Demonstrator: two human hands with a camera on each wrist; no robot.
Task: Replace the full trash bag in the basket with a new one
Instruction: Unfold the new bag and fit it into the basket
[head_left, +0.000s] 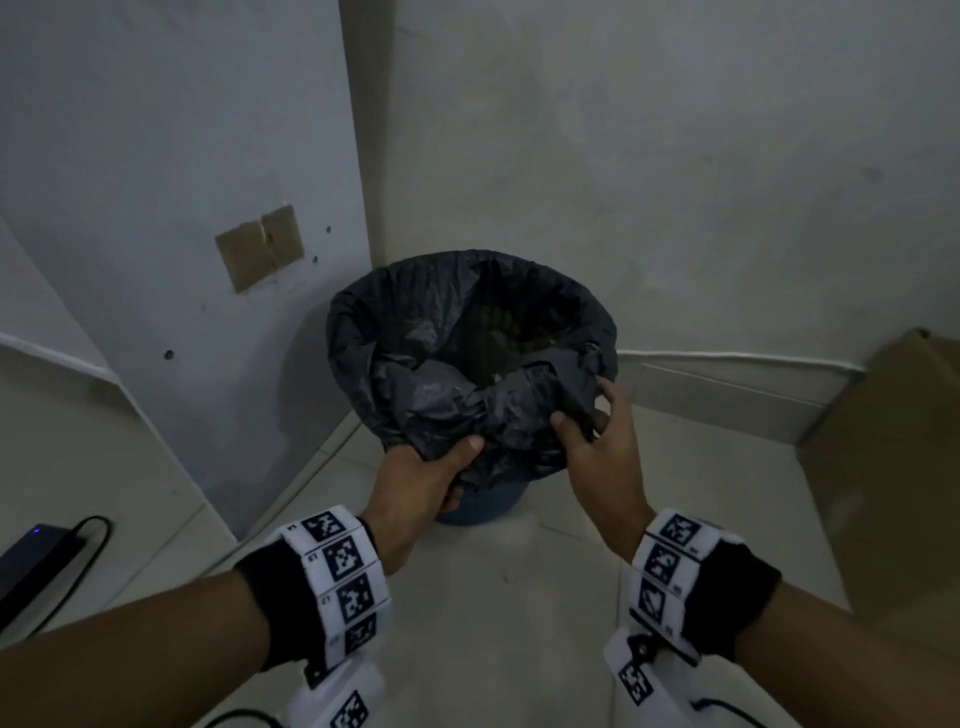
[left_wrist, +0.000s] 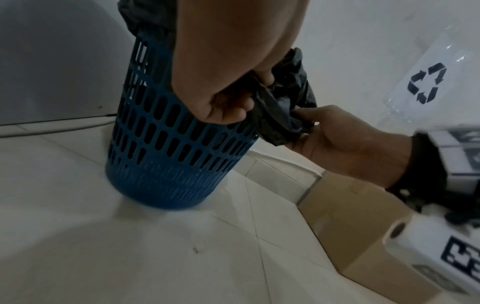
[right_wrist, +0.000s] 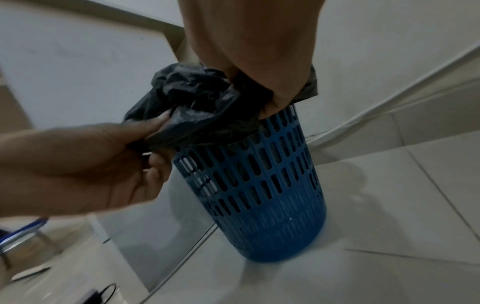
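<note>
Standing on the pale tiled floor (head_left: 519, 597) in a wall corner, the blue slotted basket (left_wrist: 166, 144) wears a black trash bag (head_left: 415, 332) folded over its rim. At the basket's near edge, the left hand (head_left: 421, 488) clamps a bunched fold of that bag between thumb and curled fingers. Just beside it along the same edge, the right hand (head_left: 597, 441) pinches another gathered bunch, thumb on top. A cardboard box (head_left: 893, 467) rests on the floor to the right of the basket, well apart from it.
</note>
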